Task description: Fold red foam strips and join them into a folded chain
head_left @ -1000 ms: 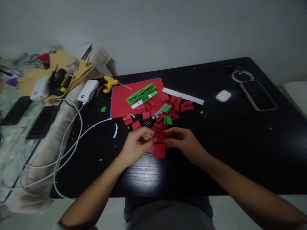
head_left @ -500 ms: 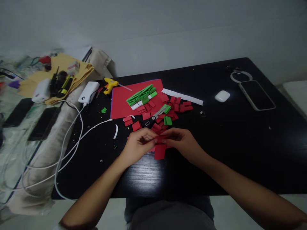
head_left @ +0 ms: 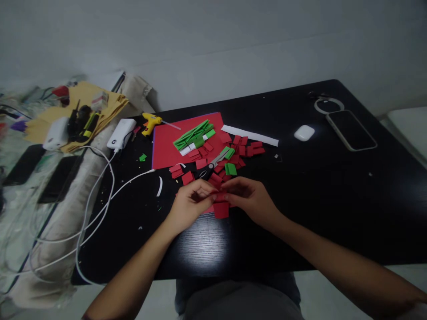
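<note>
Between my two hands is a folded piece of red paper [head_left: 221, 210], its lower flap hanging toward me. My left hand [head_left: 191, 202] pinches its left side with thumb and fingers. On the right side, my right hand [head_left: 251, 198] grips it the same way. Just beyond my fingers lie scissors [head_left: 211, 166] with black handles, partly among several small folded red paper pieces [head_left: 237, 160]. Two folded green paper pieces [head_left: 230, 169] rest among them. Farther back, a pleated green paper piece [head_left: 194, 134] lies on a red sheet [head_left: 163, 146].
A white paper strip [head_left: 250, 135] lies behind the pieces. At the back left is a yellow glue gun [head_left: 151, 123], near a white power bank [head_left: 121, 134] with a cable [head_left: 113, 195]. To the right are a white earbud case [head_left: 304, 133] and a phone [head_left: 351, 130].
The flap of the red paper in my hands looks shorter and tilts differently. Both hands keep their pinch. The whole view has shifted slightly.
</note>
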`<state>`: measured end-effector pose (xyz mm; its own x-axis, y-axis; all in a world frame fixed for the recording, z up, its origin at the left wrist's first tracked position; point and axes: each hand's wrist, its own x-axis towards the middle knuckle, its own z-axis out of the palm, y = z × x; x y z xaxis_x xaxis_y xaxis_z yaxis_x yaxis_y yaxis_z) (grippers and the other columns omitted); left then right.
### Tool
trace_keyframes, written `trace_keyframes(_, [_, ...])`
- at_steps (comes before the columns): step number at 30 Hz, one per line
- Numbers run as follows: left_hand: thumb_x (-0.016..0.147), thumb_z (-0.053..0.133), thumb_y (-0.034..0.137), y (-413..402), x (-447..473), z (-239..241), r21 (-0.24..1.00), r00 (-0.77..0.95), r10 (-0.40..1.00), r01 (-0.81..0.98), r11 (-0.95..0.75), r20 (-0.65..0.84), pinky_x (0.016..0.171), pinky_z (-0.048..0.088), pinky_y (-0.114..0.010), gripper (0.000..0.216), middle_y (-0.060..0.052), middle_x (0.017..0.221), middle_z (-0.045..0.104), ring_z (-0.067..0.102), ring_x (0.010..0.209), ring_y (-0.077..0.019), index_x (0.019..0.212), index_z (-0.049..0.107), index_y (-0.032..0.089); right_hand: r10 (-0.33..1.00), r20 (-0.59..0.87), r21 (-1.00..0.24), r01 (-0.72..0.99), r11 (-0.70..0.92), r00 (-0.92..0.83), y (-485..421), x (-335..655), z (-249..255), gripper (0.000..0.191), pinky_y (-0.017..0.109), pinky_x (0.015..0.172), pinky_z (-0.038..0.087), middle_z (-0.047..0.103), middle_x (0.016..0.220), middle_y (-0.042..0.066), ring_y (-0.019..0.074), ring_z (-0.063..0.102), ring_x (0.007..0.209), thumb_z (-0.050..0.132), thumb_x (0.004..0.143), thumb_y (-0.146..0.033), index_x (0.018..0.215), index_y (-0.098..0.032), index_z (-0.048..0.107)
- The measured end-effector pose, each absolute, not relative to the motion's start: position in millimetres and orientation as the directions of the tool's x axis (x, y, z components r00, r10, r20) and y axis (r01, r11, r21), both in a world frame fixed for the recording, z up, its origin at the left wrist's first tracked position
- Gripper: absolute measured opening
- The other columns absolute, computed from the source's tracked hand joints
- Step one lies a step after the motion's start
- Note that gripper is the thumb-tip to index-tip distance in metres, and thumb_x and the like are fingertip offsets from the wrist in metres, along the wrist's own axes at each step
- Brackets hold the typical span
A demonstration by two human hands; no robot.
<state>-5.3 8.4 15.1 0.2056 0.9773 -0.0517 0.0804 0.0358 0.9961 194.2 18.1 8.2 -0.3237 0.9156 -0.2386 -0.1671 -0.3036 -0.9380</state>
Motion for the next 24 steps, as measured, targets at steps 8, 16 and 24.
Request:
trace_keyframes(8, [0.08, 0.083, 0.018, 5.4, -10.2, 18.9, 0.97, 0.231, 0.965, 0.179, -0.166, 0.122, 0.079, 0.059, -0.027, 0.014, -0.006, 0.094, 0.076, 0.074, 0.087, -0.0168, 0.088, 0.071, 0.017, 0.979, 0.021, -0.997, -0.077, 0.005, -0.2, 5.1, 186.4, 14.5, 0.013, 0.033, 0.089, 0.061, 0.078, 0.097, 0.004, 0.0194, 0.076, 0.092, 0.072, 0.082, -0.017, 0.093, -0.023, 0.073])
trace_keyframes(16, [0.084, 0.076, 0.012, 1.9, -13.1, 17.9, 0.774, 0.329, 0.855, 0.377, -0.509, 0.401, 0.08, 0.059, -0.028, 0.018, -0.006, 0.097, 0.076, 0.074, 0.089, -0.0173, 0.098, 0.067, 0.018, 0.917, 0.353, -0.919, 0.115, 0.377, -0.184, 2.5, 186.9, 10.1, 0.016, 0.025, 0.078, 0.062, 0.08, 0.092, 0.003, 0.0159, 0.077, 0.084, 0.066, 0.085, -0.01, 0.095, -0.021, 0.074])
trace_keyframes(24, [0.085, 0.073, 0.006, -0.8, -12.8, 17.6, 0.684, 0.359, 0.812, 0.44, -0.582, 0.46, 0.08, 0.059, -0.026, 0.021, -0.005, 0.097, 0.075, 0.074, 0.09, -0.0158, 0.101, 0.068, 0.017, 0.917, 0.357, -0.915, 0.131, 0.381, -0.178, 3.6, 187.3, 11.8, 0.015, 0.022, 0.076, 0.061, 0.08, 0.089, 0.003, 0.0138, 0.077, 0.079, 0.068, 0.084, -0.008, 0.094, -0.019, 0.074])
